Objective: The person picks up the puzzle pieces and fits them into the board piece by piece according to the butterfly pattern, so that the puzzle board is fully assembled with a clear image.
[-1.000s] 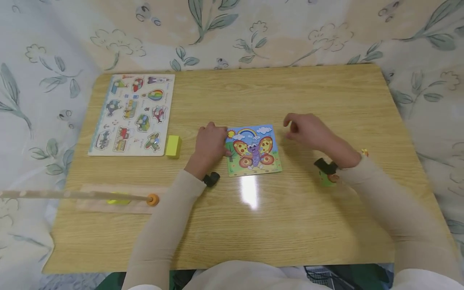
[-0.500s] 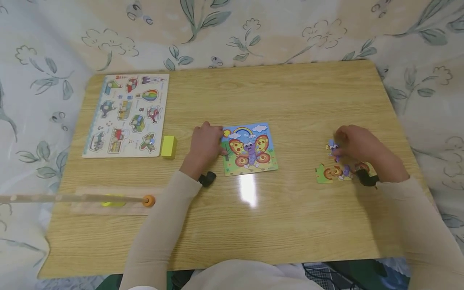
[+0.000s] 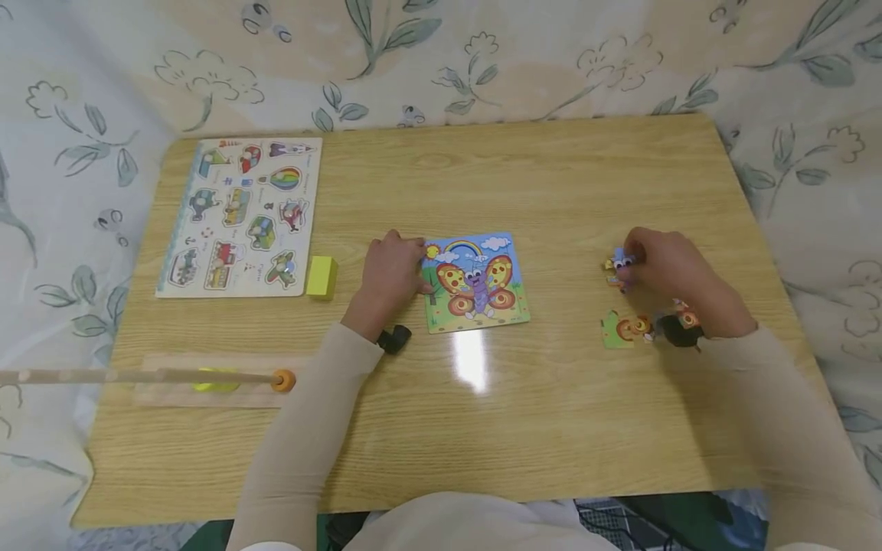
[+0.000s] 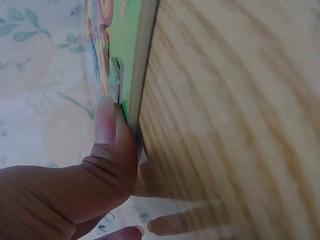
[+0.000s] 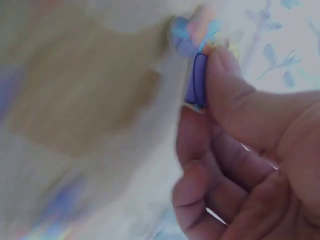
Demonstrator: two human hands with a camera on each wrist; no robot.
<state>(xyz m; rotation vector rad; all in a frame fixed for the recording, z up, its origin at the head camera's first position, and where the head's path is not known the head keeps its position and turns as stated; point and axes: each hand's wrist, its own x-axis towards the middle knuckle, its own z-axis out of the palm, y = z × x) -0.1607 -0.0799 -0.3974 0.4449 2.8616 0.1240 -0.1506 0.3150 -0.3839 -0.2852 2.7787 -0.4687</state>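
A square butterfly jigsaw puzzle (image 3: 477, 283) lies near the middle of the table. My left hand (image 3: 389, 272) holds its left side, the thumb (image 4: 106, 122) over the edge and the fingers by the upper corner. Off to the right, my right hand (image 3: 671, 268) pinches a small purple and blue puzzle piece (image 5: 197, 80) between thumb and fingers. Below that hand lie loose puzzle pieces (image 3: 618, 329), green with orange-brown swirls, partly covered by the black wrist camera (image 3: 680, 331).
At the back left lies a white peg puzzle board (image 3: 237, 218) with vehicle pictures. A yellow block (image 3: 321, 278) stands by its right corner. Nearer the front left, a wooden base (image 3: 165, 394) carries a long rod (image 3: 138, 376) with an orange ring (image 3: 283, 380).
My right hand has gone from beside the butterfly puzzle to the loose pieces at the right, taken hold of one and shifted slightly back left with it. My left hand stays at the puzzle.
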